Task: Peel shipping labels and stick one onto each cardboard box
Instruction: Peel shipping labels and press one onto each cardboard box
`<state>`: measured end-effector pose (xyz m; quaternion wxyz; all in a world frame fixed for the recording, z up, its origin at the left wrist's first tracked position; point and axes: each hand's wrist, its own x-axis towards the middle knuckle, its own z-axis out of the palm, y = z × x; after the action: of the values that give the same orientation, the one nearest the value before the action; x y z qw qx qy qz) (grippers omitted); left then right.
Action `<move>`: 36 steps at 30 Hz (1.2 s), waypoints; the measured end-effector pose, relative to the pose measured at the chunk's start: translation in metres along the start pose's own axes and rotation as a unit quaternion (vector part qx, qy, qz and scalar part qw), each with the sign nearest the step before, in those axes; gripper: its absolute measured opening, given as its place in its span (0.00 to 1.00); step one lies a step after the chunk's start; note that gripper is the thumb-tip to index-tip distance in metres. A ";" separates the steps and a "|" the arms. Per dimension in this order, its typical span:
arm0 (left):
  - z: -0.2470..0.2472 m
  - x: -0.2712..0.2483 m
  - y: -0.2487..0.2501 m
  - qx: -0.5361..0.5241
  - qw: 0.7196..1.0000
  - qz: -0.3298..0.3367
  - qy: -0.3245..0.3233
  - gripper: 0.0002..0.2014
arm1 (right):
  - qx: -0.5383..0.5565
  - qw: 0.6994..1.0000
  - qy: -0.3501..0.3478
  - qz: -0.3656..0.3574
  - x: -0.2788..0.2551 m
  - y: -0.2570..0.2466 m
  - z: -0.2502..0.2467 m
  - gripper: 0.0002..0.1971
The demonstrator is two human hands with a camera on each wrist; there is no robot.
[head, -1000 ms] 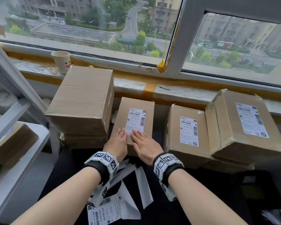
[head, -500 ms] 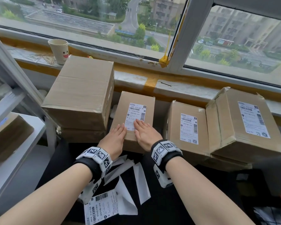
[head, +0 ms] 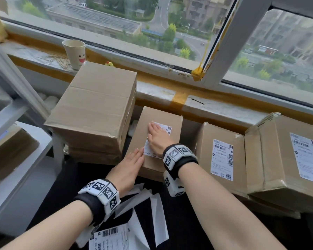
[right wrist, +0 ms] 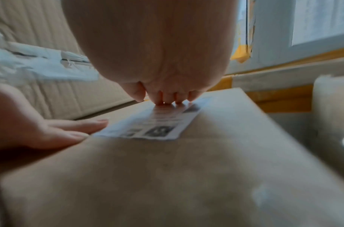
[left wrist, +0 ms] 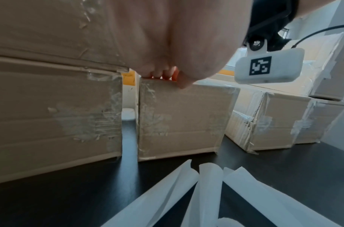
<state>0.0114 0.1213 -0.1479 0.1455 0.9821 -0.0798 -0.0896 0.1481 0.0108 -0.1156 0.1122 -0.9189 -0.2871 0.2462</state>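
I am in the press-down step. My right hand (head: 156, 137) lies flat, fingers straight, on the white printed shipping label (head: 165, 129) stuck to the top of the small brown cardboard box (head: 176, 123) in the middle of the row. My left hand (head: 129, 166) rests flat, fingers extended, at the box's near left edge, touching the label's corner; neither hand grips anything.

Judged status: 3 boxes carry labels, counting the 2 taped brown cardboard boxes (head: 224, 134) to the right. The large unlabelled brown cardboard box (head: 98, 105) stacked at left shows no label on top.

Next move, as I judge it: lift both hands, take the printed label sheet (head: 112, 237) near my left forearm, peel it, and place it on that large box.

The surface is a black tabletop (head: 188, 222), littered with white backing strips (head: 157, 208). Behind runs a windowsill with yellow tape (head: 177, 100), a beige paper cup with a smiling face (head: 74, 54), and a window onto buildings.
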 end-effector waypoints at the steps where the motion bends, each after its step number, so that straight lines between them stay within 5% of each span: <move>1: 0.000 0.000 -0.001 0.003 1.000 0.003 0.001 0.37 | 0.006 1.000 0.005 -0.002 0.003 -0.002 0.001 0.27; 11: -0.003 -0.003 0.009 0.005 0.998 -0.003 0.061 0.34 | 0.022 0.998 0.014 -0.051 -0.045 -0.003 0.031 0.26; 20: -0.009 -0.002 0.021 -0.001 0.996 -0.089 0.001 0.34 | -0.020 0.998 0.033 -0.053 -0.089 0.000 0.054 0.26; 24: -0.007 -0.004 0.019 0.058 0.998 -0.036 0.000 0.36 | -0.043 0.997 0.053 -0.020 -0.105 0.012 0.052 0.26; 36: 0.002 -0.001 0.009 0.039 0.999 -0.024 -0.006 0.34 | -0.067 0.997 0.004 0.047 -0.048 0.022 0.011 0.28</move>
<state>0.0091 0.1129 -0.1467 0.1041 0.9881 -0.0608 -0.0958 0.1187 -0.0339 -0.1136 0.0394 -0.9379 -0.2587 0.2279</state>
